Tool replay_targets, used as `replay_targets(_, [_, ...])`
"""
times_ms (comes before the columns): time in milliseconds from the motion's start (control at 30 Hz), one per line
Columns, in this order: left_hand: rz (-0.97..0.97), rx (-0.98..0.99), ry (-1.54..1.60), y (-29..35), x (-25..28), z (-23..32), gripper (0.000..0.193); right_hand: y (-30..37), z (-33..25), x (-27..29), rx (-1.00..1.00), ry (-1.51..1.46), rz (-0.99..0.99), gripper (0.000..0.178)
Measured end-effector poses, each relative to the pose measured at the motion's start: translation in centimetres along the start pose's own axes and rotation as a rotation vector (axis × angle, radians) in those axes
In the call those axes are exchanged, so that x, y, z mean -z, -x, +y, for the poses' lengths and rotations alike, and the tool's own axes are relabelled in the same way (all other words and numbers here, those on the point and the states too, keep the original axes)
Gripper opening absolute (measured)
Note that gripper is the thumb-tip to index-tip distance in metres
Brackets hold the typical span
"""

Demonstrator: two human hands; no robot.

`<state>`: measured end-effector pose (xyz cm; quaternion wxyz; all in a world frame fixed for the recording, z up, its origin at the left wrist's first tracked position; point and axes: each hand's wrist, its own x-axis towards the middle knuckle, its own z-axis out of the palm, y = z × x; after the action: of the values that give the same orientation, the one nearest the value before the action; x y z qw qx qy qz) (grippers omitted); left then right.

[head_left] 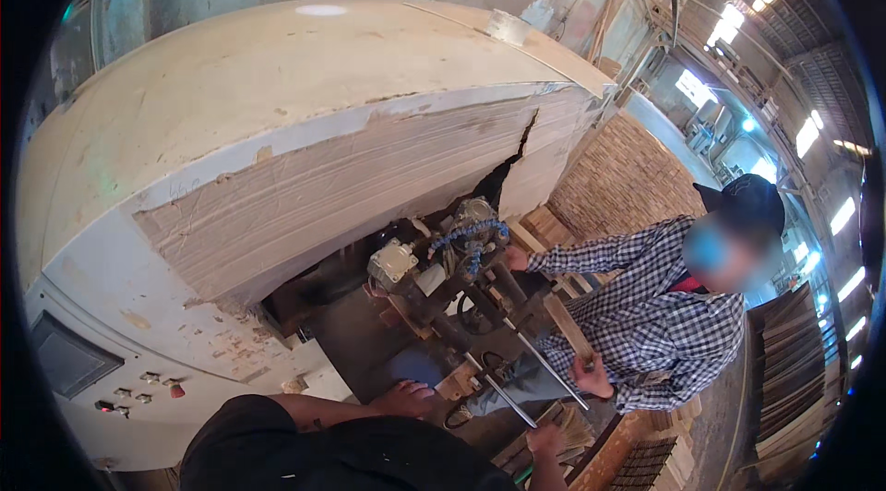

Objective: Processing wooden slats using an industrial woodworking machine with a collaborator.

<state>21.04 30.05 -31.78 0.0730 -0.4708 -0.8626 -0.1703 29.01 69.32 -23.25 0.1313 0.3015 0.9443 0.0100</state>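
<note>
Fingers of R hand look curled in at the lower end of the near rod; can't tell if they grip it or just touch. L hand is back-up w/ fingers loosely bent, just L of a wood block; grip, if any, can't be made out. Near rod slopes down & R from the rig, approx. parallel to the far rod, both shiny metal, set apart. Rig carries a pale motor & a blue hose bent round its top. Across the rods, a co-worker in checked shirt & dark cap holds a stick by its lower end, tilted, other arm out to the rig. Behind the rig, a big cream housing w/ worn paint arches over, its face partly covered by a wood-toned panel w/ a dark jagged gap nr the R end. Far L, dark screen & a few buttons, incl. a red one. Beyond the co-worker, a wood stack; far R, long boards piled, w/ bright windows above.
</note>
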Motion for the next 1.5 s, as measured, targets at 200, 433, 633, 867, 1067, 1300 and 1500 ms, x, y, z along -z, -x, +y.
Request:
replay_targets(200, [0.113, -0.050, -0.071, -0.1, -0.6, -0.3, 0.043, -1.8, 2.5, -3.7, 0.038, 0.021, 0.015, 0.029])
replay_targets(433, [0.024, -0.005, -0.012, 0.2, -0.4, -0.2, 0.047, -1.7, 1.6, -2.7, 0.029, 0.023, 0.010, 0.028])
replay_targets(633, [0.017, -0.009, -0.048, 0.4, -0.8, -0.4, 0.043, 0.0, -0.1, 0.4, 0.025, 0.021, 0.001, 0.026])
replay_targets(867, [0.097, 0.004, 0.092, 0.5, -0.9, -0.3, 0.044, -0.3, -0.3, 0.1, -0.010, 0.019, -0.002, 0.028])
replay_targets(1067, [0.061, -0.029, -0.141, 0.1, 0.0, -0.3, 0.042, -0.7, 0.5, -0.8, -0.010, 0.024, 0.002, 0.032])
replay_targets(1300, [0.038, 0.006, 0.073, 0.4, -0.7, -0.3, 0.048, -0.4, 0.1, 0.1, 0.004, 0.023, 0.004, 0.033])
replay_targets(1500, [0.254, -0.048, -0.172, 0.2, -1.3, -0.8, 0.044, 0.0, 0.3, 0.1, 0.000, -0.010, 0.042, 0.028])
